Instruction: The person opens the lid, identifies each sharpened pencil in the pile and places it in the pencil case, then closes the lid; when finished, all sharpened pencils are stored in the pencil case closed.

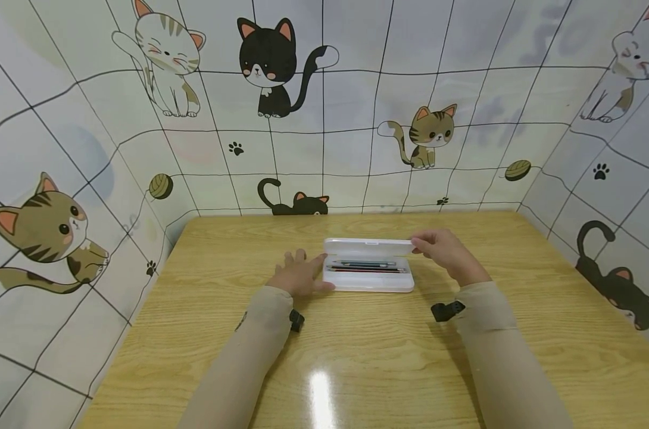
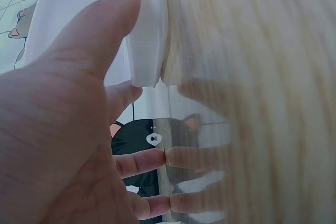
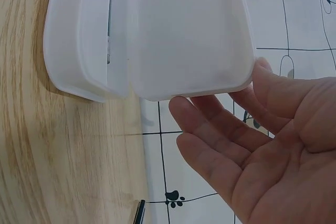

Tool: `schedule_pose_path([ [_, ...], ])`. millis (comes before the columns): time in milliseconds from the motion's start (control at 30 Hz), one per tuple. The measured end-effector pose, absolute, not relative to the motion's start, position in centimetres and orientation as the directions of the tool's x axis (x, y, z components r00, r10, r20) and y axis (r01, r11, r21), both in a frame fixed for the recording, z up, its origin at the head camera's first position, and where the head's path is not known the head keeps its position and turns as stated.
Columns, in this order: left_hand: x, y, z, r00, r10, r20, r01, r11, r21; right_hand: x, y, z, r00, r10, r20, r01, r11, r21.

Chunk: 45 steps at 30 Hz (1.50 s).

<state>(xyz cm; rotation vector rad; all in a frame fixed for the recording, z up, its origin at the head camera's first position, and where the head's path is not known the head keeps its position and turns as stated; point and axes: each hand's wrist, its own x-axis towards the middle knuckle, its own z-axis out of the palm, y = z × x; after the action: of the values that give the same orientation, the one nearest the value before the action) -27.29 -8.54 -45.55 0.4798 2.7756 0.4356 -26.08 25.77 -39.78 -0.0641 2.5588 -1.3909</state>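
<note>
A white plastic pencil case [image 1: 368, 285] lies on the table with its lid [image 1: 367, 248] raised at the back. Several pencils [image 1: 364, 270] lie lengthwise inside. At the case's left end rests my left hand [image 1: 298, 276], fingers spread; in the left wrist view its thumb [image 2: 118, 9] lies straight along the case wall and the index finger touches the end. My right hand [image 1: 450, 256] pinches the lid's right corner; the right wrist view shows the thumb at the corner and fingertips [image 3: 184, 108] against the lid's edge.
The wooden table [image 1: 367, 351] reaches back to a wall covering [image 1: 351, 149] printed with cartoon cats. Small black wrist devices sit on both sleeves. A thin dark stick-like thing [image 3: 139, 213] shows near the table's edge in the right wrist view.
</note>
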Motion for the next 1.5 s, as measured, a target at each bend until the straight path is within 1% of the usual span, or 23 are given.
schedule_pose_path([
  [167,-27.4,-8.2,-45.7,-0.904,0.359,-0.230,0.275,0.903,0.331,-25.7,26.1,-39.7,-0.970,-0.149,-0.193,0.078,0.560,-0.825],
  [333,-27.4,-7.9,-45.7,-0.909,0.346,-0.231,0.264,0.909,0.324,-25.7,26.5,-39.8,-0.968,-0.172,-0.185,0.055,0.572,-0.819],
  [533,-27.5,-7.6,-45.7,-0.907,0.345,-0.242,0.253,0.905,0.341,-25.6,27.2,-40.0,-0.965,-0.165,-0.203,0.061,0.611,-0.789],
  [733,-27.9,-7.8,-45.9,-0.897,0.363,-0.250,0.276,0.905,0.323,-25.5,27.6,-40.4,-0.968,-0.174,-0.182,0.031,0.634,-0.772],
  [833,-28.3,-8.3,-45.8,-0.888,0.394,-0.238,0.292,0.881,0.371,-25.5,27.6,-40.4,-0.970,-0.183,-0.162,0.004,0.651,-0.759],
  [1000,-28.8,-8.9,-45.4,-0.854,0.493,-0.167,0.333,0.765,0.552,-25.4,27.5,-40.4,-0.965,-0.226,-0.133,-0.059,0.679,-0.732],
  [1100,-28.8,-8.9,-45.1,-0.837,0.531,-0.130,0.346,0.699,0.626,-25.5,27.4,-40.3,-0.958,-0.258,-0.122,-0.094,0.690,-0.718],
  [1333,-28.8,-8.5,-45.0,-0.834,0.547,-0.073,0.360,0.640,0.678,-25.9,27.6,-40.5,-0.948,-0.295,-0.118,-0.123,0.682,-0.721],
  [1500,-28.8,-8.2,-44.9,-0.840,0.542,-0.028,0.370,0.611,0.700,-25.9,27.6,-40.5,-0.943,-0.305,-0.136,-0.111,0.670,-0.734],
])
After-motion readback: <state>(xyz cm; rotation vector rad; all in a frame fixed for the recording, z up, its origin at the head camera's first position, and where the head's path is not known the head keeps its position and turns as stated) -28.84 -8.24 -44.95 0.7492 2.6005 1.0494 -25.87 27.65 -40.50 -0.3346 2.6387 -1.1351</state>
